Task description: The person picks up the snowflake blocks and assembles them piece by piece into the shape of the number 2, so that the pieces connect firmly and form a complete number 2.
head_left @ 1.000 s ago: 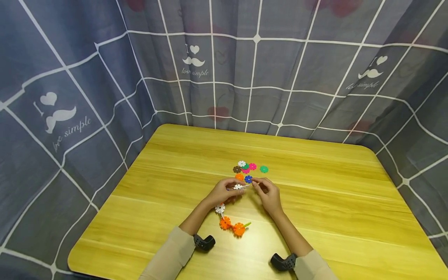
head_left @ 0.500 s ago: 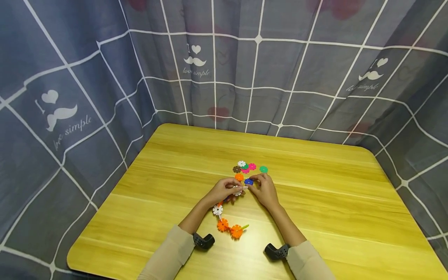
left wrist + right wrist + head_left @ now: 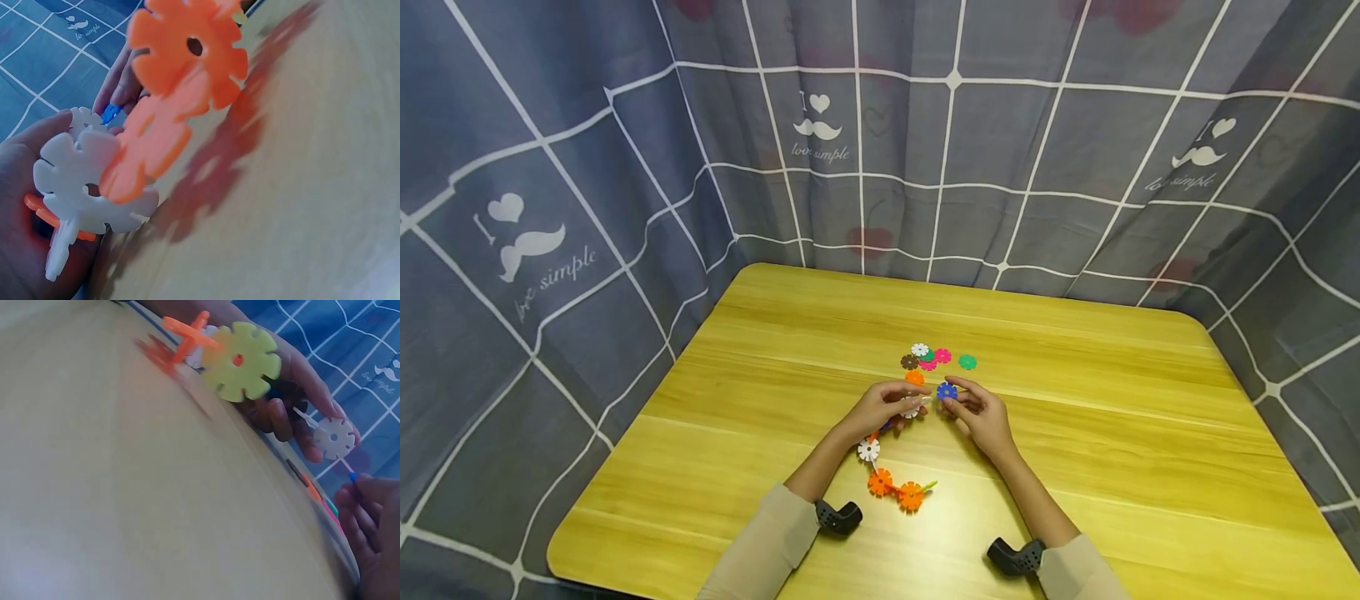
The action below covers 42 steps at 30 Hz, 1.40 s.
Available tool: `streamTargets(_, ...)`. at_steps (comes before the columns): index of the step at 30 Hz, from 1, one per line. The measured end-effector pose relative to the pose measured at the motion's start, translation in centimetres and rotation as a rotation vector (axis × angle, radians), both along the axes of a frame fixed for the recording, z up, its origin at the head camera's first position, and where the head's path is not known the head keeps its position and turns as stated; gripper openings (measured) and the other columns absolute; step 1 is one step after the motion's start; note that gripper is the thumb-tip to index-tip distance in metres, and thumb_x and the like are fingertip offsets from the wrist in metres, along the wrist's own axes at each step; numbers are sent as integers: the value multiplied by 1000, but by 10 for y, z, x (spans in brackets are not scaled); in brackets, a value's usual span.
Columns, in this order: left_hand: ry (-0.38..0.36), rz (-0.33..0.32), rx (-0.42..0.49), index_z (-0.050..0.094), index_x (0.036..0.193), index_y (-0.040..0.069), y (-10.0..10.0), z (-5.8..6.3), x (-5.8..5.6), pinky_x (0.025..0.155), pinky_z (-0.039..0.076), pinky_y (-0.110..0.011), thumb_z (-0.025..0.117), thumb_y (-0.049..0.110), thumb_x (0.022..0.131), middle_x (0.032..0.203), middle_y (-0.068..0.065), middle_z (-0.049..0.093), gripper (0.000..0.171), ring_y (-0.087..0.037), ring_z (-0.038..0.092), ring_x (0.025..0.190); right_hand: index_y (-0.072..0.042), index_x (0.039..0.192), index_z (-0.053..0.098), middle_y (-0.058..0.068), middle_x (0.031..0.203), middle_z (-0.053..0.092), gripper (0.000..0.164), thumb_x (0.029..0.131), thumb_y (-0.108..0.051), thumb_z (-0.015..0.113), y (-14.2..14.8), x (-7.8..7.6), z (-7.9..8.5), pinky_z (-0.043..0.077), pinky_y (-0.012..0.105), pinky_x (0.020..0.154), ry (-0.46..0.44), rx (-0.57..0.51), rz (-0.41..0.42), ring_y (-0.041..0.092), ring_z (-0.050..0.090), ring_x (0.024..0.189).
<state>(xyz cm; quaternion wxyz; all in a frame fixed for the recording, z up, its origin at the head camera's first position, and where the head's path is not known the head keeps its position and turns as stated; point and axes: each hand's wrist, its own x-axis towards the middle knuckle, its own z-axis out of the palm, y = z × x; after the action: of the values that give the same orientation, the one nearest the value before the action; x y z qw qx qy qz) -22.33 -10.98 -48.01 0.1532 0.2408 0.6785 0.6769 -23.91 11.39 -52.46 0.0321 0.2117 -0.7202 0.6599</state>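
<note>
The blue disc (image 3: 943, 391) is round, with a notched rim.

beige sleeves (image 3: 765, 543), black wrist cameras (image 3: 840, 519)

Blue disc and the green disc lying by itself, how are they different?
The right hand pinches the blue disc, while the green disc has no hand on it. The blue disc is lifted; the green disc lies flat on the table. The blue disc looks darker than the green disc. Both are round.
</note>
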Motion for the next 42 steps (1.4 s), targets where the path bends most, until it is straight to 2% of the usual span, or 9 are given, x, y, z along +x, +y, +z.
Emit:
streamTargets(4, 10, -7, -5, 52, 124, -9, 0, -5, -3, 48, 44, -29, 49, 6, 96, 96, -33, 60, 32, -24, 49, 52, 12, 123, 50, 31, 87, 62, 39, 87, 3, 60, -1, 3, 1, 53, 40, 66, -29, -97, 62, 41, 63, 75)
streamTargets(11, -78, 47, -17, 51, 125, -5, 0, -23, -9, 50, 45, -26, 54, 10, 94, 102, -27, 63, 35, -17, 52, 55, 13, 121, 51, 27, 87, 64, 36, 87, 3, 59, -2, 5, 1, 54, 39, 67, -31, -123, 121, 36, 65, 75)
streamTargets(18, -76, 66, -19, 61, 111, -2, 2, -27, -10, 50, 46, -25, 59, 18, 91, 99, -22, 65, 28, -14, 53, 53, 12, 119, 53, 29, 86, 63, 33, 88, 2, 58, -1, 5, 3, 54, 37, 68, -8, -118, 129, 34, 64, 74)
streamTargets(23, -14, 71, -28, 64, 105, 2, 1, -29, -10, 50, 48, -27, 61, 24, 90, 93, -16, 67, 27, -12, 55, 53, 12, 119, 53, 32, 86, 61, 33, 88, 2, 58, 0, 6, 4, 53, 37, 69, -7, -116, 145, 36, 64, 74)
streamTargets(32, -20, 52, -5, 58, 119, -4, 2, -28, -10, 49, 46, -26, 58, 16, 92, 101, -26, 63, 34, -14, 53, 53, 14, 120, 50, 32, 87, 61, 34, 88, 3, 57, 1, 6, 2, 53, 39, 71, -19, -126, 176, 36, 64, 75)
streamTargets(36, 3, 30, -2, 55, 121, -7, 2, -27, -10, 49, 45, -26, 54, 11, 94, 101, -31, 61, 32, -20, 52, 53, 14, 120, 50, 33, 86, 60, 34, 88, 4, 57, 1, 5, 1, 53, 38, 71, -19, -119, 176, 37, 64, 74)
streamTargets(40, 21, -1, 2, 55, 120, -8, 1, -23, -9, 47, 43, -28, 50, 7, 95, 100, -35, 58, 29, -34, 50, 54, 12, 121, 51, 33, 87, 60, 34, 88, 3, 58, 1, 5, 2, 53, 39, 71, -25, -105, 166, 37, 63, 74)
streamTargets(42, 29, -11, 1, 56, 119, -9, 0, -17, -7, 46, 42, -29, 50, 5, 95, 99, -37, 57, 28, -40, 49, 55, 12, 121, 52, 32, 87, 61, 34, 88, 2, 58, 1, 6, 2, 53, 38, 71, -29, -98, 161, 37, 63, 74)
